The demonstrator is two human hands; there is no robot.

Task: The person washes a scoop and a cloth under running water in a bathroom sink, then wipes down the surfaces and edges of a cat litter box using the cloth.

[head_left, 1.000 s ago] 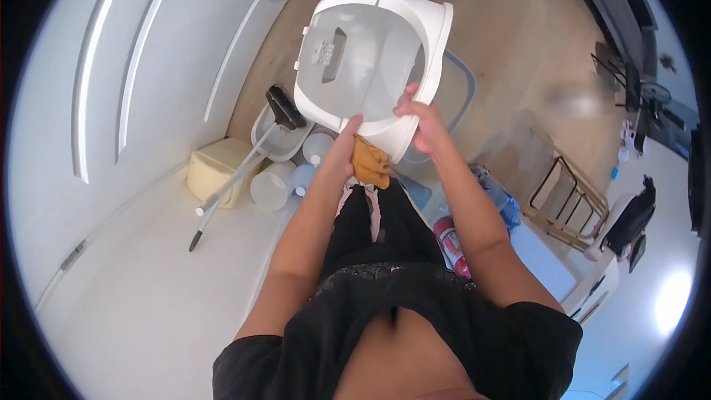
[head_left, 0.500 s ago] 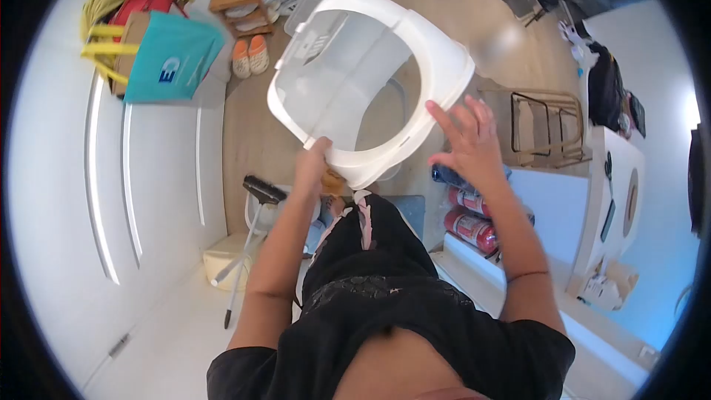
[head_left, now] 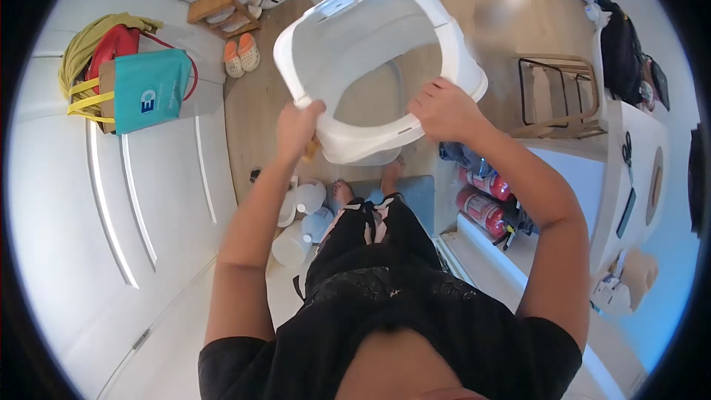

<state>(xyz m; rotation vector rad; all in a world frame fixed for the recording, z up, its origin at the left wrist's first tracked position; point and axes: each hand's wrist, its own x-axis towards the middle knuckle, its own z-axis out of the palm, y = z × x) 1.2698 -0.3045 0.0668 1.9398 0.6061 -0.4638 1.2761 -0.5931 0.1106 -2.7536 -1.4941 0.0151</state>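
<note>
A large white plastic tub [head_left: 370, 136] with a thick rim and a big opening is held up in front of me. Its walls look greyish and partly see-through, and floor shows through the opening. My left hand [head_left: 300, 130] is closed round the near left corner of the rim. With fingers curled over the edge, my right hand [head_left: 443, 110] grips the rim at the near right. Below the tub, my bare feet [head_left: 342, 192] stand by a blue-grey mat [head_left: 417, 204].
White and bluish jugs [head_left: 317, 224] stand left of my feet. Red fire extinguishers [head_left: 481, 207] are at the right, beside a white cabinet [head_left: 566, 178]. A folded wooden stool [head_left: 559, 96] lies beyond. Bags [head_left: 152, 91] hang on the left door; orange clogs [head_left: 242, 55] sit near a shoe rack [head_left: 215, 0].
My right hand has gone from spread fingers beside the rim to gripping it. The tub has tilted and shifted slightly up. The broom at the left has gone from view.
</note>
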